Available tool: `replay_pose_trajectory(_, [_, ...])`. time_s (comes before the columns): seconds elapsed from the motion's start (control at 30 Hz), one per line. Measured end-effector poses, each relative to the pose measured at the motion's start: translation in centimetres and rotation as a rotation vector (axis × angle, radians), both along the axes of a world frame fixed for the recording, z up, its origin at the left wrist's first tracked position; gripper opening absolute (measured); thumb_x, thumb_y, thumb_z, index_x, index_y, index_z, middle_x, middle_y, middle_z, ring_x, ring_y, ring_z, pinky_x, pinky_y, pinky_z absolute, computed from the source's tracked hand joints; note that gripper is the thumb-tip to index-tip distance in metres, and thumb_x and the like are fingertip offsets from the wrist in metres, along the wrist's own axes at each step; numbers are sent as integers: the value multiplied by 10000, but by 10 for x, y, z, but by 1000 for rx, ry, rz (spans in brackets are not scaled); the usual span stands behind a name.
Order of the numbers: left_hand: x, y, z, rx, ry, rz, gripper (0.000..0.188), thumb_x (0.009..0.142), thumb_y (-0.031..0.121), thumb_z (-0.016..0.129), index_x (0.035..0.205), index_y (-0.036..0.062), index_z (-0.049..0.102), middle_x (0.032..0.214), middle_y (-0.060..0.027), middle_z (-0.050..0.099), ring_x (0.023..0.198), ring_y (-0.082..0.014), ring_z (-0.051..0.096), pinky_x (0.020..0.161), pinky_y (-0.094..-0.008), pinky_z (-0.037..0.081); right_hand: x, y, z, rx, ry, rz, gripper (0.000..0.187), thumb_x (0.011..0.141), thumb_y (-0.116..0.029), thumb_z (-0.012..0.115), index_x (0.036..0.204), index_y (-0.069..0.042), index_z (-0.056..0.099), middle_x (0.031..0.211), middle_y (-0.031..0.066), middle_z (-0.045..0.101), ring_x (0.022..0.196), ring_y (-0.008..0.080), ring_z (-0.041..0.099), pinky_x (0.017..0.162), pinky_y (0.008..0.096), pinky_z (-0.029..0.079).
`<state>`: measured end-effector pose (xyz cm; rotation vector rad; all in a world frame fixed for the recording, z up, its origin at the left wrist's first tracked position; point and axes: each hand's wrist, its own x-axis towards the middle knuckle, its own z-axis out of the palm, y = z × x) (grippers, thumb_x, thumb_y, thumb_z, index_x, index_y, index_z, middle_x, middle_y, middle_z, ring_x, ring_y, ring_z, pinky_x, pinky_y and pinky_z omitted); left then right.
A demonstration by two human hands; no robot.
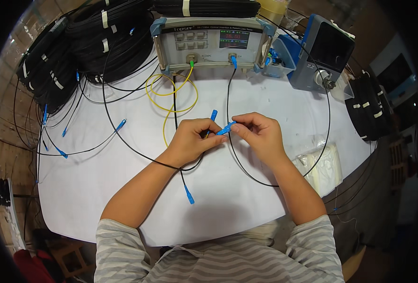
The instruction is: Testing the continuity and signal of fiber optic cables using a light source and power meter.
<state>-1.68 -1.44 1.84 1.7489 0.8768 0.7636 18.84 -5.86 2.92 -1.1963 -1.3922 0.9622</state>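
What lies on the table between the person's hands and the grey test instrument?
Head view: a looped yellow cable and black cables lie on the white table.

We see a top with horizontal grey and white stripes across our chest and shoulders at the lower edge of the view. Its sleeves are short: the left sleeve [119,245] ends above the elbow, and the right sleeve [315,243] ends at about the same height. Below them our forearms are bare, with no watch, band or glove on either wrist. Our left hand [192,141] and right hand [261,134] wear no rings that we can make out.
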Motion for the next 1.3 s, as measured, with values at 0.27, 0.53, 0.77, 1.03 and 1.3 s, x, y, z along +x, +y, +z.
replay_pose_trajectory(0.27, [-1,-1,-3,18,-63,-36,178,811,155,784,860,8,697,648,11,586,586,-55,451,526,-236,367,-2,-2,-4,-4,34,35,199,836,-101,760,980,19,694,874,60,710,773,76,618,696,224,495])
replay_pose_trajectory(0.53, [-3,0,-5,-46,-94,-61,177,814,153,781,855,5,693,648,16,583,591,-51,447,528,-233,364,-9,-3,-2,-72,168,102,188,845,-87,749,983,15,671,894,59,705,801,80,623,722,224,495])
replay_pose_trajectory(0.77, [-2,3,-3,0,-62,-77,178,814,158,783,843,10,688,629,30,567,582,-49,434,522,-232,355,-8,-2,-6,-84,200,115,186,851,-88,744,982,17,664,892,63,708,806,89,639,732,230,510])
replay_pose_trajectory(1.03, [6,2,6,-478,-360,-216,223,915,182,679,987,-23,636,842,-59,644,734,-120,603,669,-252,494,-2,2,3,-164,393,75,301,981,-262,586,1110,4,644,809,27,658,735,86,584,686,232,482])
replay_pose_trajectory(1.3, [5,2,1,-614,-493,-517,351,1019,302,497,1156,-11,580,1051,-107,653,963,-188,619,855,-318,492,0,0,12,-408,422,254,311,1002,-259,546,1135,4,645,756,-6,594,651,69,516,596,218,418])
